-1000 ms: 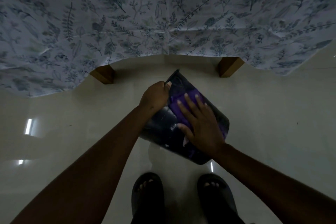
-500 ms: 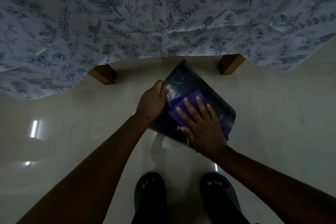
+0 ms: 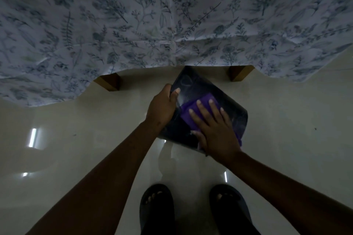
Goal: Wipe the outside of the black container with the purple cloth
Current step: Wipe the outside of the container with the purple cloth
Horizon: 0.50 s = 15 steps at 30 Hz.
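The black container (image 3: 193,82) is held up in the air in front of me, tilted, with a flat outer face turned toward the camera. My left hand (image 3: 162,107) grips its left edge, thumb over the rim. My right hand (image 3: 214,129) lies flat on that face with fingers spread, pressing the purple cloth (image 3: 191,108) against it. The cloth shows above my fingertips and at the right of my wrist; the part under my palm is hidden.
A table draped with a leaf-patterned cloth (image 3: 172,15) fills the upper half, its hem just above the container. Two wooden legs (image 3: 109,82) (image 3: 238,72) stand on the glossy pale floor (image 3: 76,149). My feet in dark sandals (image 3: 156,208) are below.
The container has been raised and moved away from me toward the table hem. My right hand with the cloth has slid along its face. My left hand keeps its grip.
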Motion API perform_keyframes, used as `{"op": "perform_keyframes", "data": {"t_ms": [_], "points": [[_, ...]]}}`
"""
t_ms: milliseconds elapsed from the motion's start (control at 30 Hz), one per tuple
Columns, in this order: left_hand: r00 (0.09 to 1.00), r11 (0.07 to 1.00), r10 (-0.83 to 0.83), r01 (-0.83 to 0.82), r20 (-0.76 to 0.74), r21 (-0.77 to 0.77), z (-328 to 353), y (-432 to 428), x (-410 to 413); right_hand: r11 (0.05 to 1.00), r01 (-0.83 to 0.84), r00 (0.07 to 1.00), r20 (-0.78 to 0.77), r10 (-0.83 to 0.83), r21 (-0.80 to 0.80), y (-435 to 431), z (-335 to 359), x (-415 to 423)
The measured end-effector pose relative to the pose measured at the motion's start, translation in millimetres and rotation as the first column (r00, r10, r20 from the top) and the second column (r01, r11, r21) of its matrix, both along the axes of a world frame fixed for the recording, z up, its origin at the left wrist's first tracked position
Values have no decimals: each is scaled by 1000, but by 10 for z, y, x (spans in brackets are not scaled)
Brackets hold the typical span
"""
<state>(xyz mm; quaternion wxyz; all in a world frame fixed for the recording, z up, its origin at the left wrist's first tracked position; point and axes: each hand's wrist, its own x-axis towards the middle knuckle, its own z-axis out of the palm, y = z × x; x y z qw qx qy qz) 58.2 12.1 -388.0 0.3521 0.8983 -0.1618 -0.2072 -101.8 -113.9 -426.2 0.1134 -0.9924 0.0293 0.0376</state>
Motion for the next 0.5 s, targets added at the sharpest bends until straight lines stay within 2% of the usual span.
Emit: {"op": "perform_keyframes", "data": {"t_ms": [133, 233, 300, 367, 433, 500], "points": [[1000, 998, 5, -5, -5, -61, 60, -30, -11, 965, 227, 973, 10, -231, 129, -276, 69, 443], [1000, 998, -4, 4, 10, -69, 58, 69, -53, 823, 416, 909, -152, -388, 386, -597, 72, 803], [1000, 999, 1, 0, 11, -46, 41, 121, -81, 774, 440, 897, -198, -394, 455, -660, 76, 839], [1000, 1000, 1, -1, 15, -7, 24, 133, -75, 850, 355, 934, -106, -341, 388, -533, 85, 693], [1000, 1000, -19, 19, 25, 24, 16, 106, -35, 954, 206, 978, -14, -208, 216, -300, 82, 446], [999, 999, -32, 32, 13, 36, 28, 59, 30, 989, 115, 993, 19, -117, 97, -98, 81, 231]]}}
